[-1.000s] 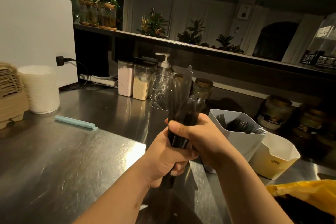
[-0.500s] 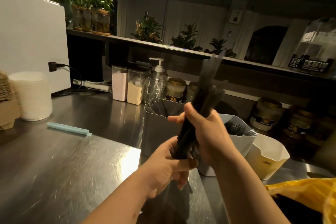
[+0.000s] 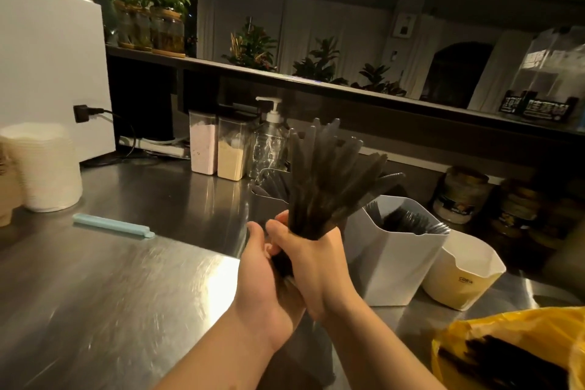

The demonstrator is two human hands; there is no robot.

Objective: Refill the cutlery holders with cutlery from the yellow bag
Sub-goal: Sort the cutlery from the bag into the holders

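Left hand [image 3: 261, 285], right hand [image 3: 319, 263] grip cutlery [image 3: 329, 180]; holder [image 3: 465, 290] label illegible

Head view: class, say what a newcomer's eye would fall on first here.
First, the fan of black cutlery at centre, gripped at its base by the left hand and right hand. Next, the white holder just right of it, holding dark cutlery, and the yellow bag at bottom right.

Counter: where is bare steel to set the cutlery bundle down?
Bare steel: this side of the blue stick, left of the left hand; also between stick and canisters. Crowded right of the cutlery bundle: holders, yellow bag.
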